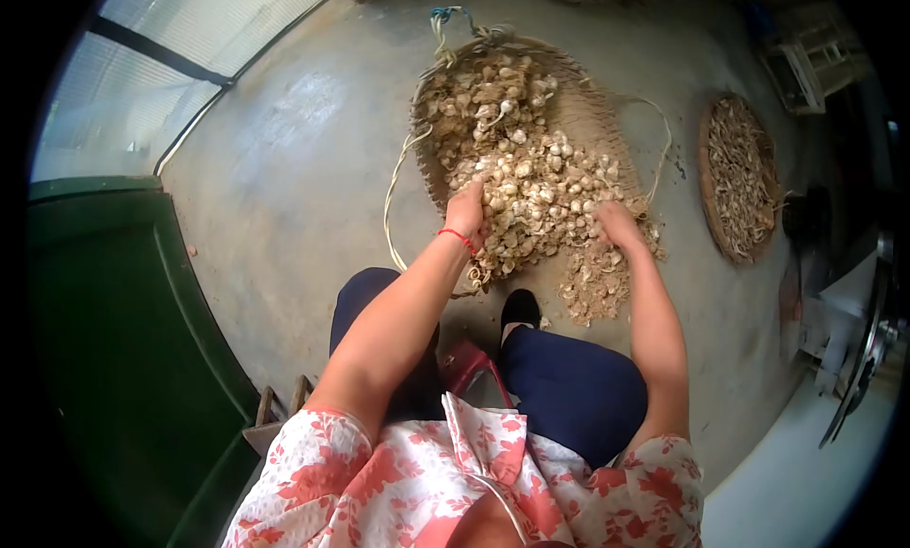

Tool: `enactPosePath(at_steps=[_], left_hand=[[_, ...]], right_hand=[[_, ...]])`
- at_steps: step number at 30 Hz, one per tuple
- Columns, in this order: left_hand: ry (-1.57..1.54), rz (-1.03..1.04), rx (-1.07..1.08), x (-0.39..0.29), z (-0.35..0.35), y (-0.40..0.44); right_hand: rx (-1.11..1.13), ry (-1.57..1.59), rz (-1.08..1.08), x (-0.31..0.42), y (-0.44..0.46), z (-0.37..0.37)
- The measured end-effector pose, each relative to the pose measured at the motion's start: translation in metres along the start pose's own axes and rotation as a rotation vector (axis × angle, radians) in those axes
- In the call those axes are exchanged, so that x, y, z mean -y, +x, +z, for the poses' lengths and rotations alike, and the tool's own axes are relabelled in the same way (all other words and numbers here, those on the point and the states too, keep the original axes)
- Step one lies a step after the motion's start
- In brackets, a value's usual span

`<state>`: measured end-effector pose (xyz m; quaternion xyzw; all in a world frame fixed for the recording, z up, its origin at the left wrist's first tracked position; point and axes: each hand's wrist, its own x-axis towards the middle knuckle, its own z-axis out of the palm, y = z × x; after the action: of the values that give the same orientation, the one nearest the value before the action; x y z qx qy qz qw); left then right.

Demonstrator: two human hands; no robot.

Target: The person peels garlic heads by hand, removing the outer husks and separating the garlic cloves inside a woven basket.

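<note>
Handling round, whitish garlic bulbs (538, 190) seemed under way; left hand (464, 212), right hand (619, 225): grips couldn't be told; pinching seemed needed next.

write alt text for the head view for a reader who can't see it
A person's left hand and right hand are at a heap of garlic bulbs in a large woven basket on the floor. A red bracelet circles the left wrist; a round tray of dry pieces lies to the right.

Pale garlic bulbs (536, 190) lie heaped in a basket (590, 117).
</note>
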<state>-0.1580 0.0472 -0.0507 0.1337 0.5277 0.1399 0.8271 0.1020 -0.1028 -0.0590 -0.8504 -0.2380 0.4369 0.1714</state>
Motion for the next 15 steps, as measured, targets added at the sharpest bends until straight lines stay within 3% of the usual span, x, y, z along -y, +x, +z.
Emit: enactPosePath(at_steps=[1, 5, 7, 9, 10, 13, 15], left_hand=[[-0.031, -0.014, -0.089, 0.002, -0.002, 0.002], [0.007, 0.054, -0.055, 0.017, -0.025, 0.028], [0.084, 0.000, -0.089, 0.015, -0.025, 0.023], [0.168, -0.065, -0.124, 0.011, -0.026, 0.017], [0.177, -0.047, -0.129, 0.008, -0.027, 0.013], [0.187, -0.076, -0.078, 0.006, -0.037, 0.012], [0.235, -0.047, -0.087, 0.000, -0.031, -0.003]], right_hand=[[-0.045, -0.262, -0.066, -0.033, 0.016, -0.002], [-0.118, -0.648, -0.043, -0.008, -0.004, -0.021], [-0.032, -0.991, 0.033, 0.009, 0.016, -0.014], [0.001, -0.837, -0.123, 0.037, 0.037, -0.010], [0.034, -0.919, -0.176, 0.048, 0.053, -0.010], [-0.239, -0.616, -0.321, 0.074, 0.046, -0.007], [-0.222, -0.625, -0.321, 0.072, 0.039, -0.008]])
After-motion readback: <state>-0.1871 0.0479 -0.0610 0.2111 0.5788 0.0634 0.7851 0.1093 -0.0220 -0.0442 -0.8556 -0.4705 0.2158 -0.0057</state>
